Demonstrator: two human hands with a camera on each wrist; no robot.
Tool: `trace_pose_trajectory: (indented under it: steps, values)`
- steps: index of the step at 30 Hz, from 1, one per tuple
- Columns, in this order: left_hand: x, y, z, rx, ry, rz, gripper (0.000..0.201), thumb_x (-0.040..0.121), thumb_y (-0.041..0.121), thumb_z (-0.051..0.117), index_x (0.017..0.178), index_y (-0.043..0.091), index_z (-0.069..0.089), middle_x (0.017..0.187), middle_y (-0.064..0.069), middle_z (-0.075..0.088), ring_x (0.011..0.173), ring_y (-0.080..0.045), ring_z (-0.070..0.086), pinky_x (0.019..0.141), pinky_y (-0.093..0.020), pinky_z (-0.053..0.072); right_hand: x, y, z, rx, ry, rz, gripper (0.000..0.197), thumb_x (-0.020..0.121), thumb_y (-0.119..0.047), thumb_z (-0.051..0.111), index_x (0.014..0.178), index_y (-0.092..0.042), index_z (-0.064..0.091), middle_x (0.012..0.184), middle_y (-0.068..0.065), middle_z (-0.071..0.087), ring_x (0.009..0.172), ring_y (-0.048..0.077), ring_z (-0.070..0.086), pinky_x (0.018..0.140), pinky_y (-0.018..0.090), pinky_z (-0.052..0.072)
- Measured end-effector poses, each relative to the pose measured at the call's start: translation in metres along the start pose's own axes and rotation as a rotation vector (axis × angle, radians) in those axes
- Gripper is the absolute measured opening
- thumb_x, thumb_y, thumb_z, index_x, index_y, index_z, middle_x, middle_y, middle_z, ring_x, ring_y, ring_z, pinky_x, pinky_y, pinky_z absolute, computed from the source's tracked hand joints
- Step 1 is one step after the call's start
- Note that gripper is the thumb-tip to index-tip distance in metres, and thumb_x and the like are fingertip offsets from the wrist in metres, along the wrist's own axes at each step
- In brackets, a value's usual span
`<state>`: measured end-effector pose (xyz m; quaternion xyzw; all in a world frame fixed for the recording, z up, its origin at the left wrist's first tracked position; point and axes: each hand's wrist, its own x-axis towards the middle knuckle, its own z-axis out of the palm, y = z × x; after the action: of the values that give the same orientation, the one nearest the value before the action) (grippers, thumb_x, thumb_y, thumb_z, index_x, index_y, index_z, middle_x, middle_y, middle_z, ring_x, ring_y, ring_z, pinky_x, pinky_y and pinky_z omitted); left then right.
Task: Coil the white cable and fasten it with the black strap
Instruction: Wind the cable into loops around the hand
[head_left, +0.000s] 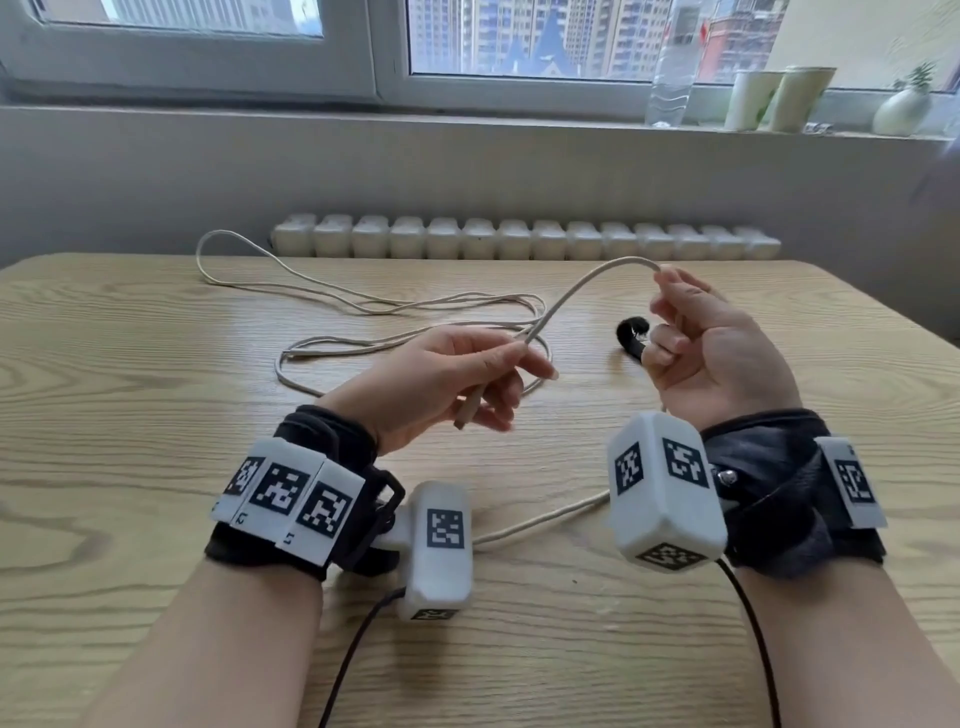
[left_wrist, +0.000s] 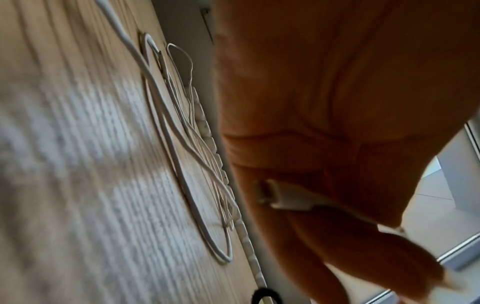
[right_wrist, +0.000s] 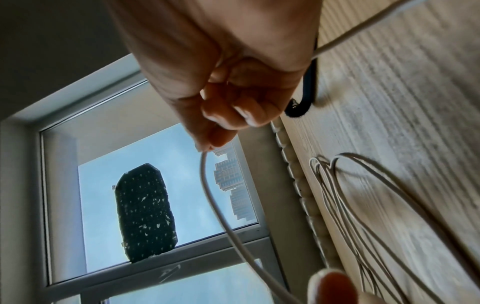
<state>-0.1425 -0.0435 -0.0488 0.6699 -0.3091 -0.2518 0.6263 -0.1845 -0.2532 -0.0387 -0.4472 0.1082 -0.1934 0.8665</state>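
- Both forearms, nearest, reach over the wooden worktop (head_left: 130, 364).
- White cable (head_left: 363, 306) sprawls in loose loops across the far left worktop; one stretch rises between the hands.
- Left hand (head_left: 441, 384): fingers curl around the cable by its plug end.
- Right hand (head_left: 711, 348): fingers pinch the cable's raised bend.
- Black strap (head_left: 631, 335) lies curled behind the right hand, partly hidden.
- Windowsill cups' (head_left: 779, 96) contents cannot be made out.
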Motion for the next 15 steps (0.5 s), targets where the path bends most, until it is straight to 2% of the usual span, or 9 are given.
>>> trace_pose_trajectory:
  steps: [3,5,8,10,13,15]
  values:
    - [0.0,0.0,0.003,-0.167,-0.107,0.004,0.023,0.089,0.022,0.053,0.099,0.008,0.068,0.066,-0.001,0.057,0.058,-0.01,0.057,0.062,-0.028,0.056,0.002,0.002,0.0,-0.033,0.08,-0.006,0.01,0.086,-0.008,0.063,0.079,-0.016,0.062,0.056,-0.003,0.057,0.036,0.003,0.039,0.036,0.014,0.031]
    - [0.001,0.002,0.006,-0.321,-0.145,0.06,0.022,0.088,0.017,0.051,0.099,0.007,0.068,0.067,-0.002,0.059,0.057,-0.01,0.059,0.058,-0.025,0.055,0.002,0.008,0.001,-0.161,0.091,-0.031,0.01,0.086,-0.006,0.064,0.079,-0.013,0.064,0.061,0.001,0.06,0.039,0.004,0.043,0.036,0.013,0.033]
    - [0.001,0.006,0.009,-0.549,-0.185,0.18,0.029,0.088,0.002,0.044,0.111,0.001,0.063,0.081,-0.006,0.067,0.068,-0.013,0.066,0.068,-0.025,0.055,-0.001,0.019,0.008,-0.482,-0.041,-0.021,0.009,0.084,-0.004,0.066,0.081,-0.011,0.069,0.067,0.004,0.066,0.039,0.005,0.042,0.036,0.014,0.034]
    - [0.002,0.008,0.007,-0.667,-0.145,0.251,0.036,0.086,-0.005,0.043,0.118,0.0,0.057,0.091,-0.007,0.07,0.075,-0.013,0.067,0.073,-0.024,0.055,-0.006,0.024,0.015,-0.704,-0.195,0.019,0.011,0.083,-0.003,0.066,0.082,-0.012,0.072,0.07,0.004,0.069,0.037,0.005,0.042,0.036,0.015,0.034]
    - [0.004,0.009,0.005,-0.699,0.027,0.311,0.042,0.083,-0.006,0.047,0.124,0.003,0.053,0.104,-0.007,0.069,0.08,-0.011,0.068,0.071,-0.02,0.054,-0.014,0.029,0.026,-0.869,-0.374,0.066,0.012,0.085,-0.006,0.066,0.089,-0.014,0.073,0.071,0.005,0.072,0.037,0.004,0.041,0.04,0.015,0.034]
    - [0.006,0.009,0.005,-0.681,0.132,0.313,0.045,0.084,-0.006,0.048,0.127,0.003,0.05,0.111,-0.008,0.068,0.083,-0.012,0.068,0.07,-0.019,0.053,-0.017,0.033,0.032,-0.942,-0.444,0.043,0.015,0.083,-0.007,0.068,0.095,-0.015,0.074,0.072,0.005,0.073,0.051,0.003,0.055,0.057,0.019,0.045]
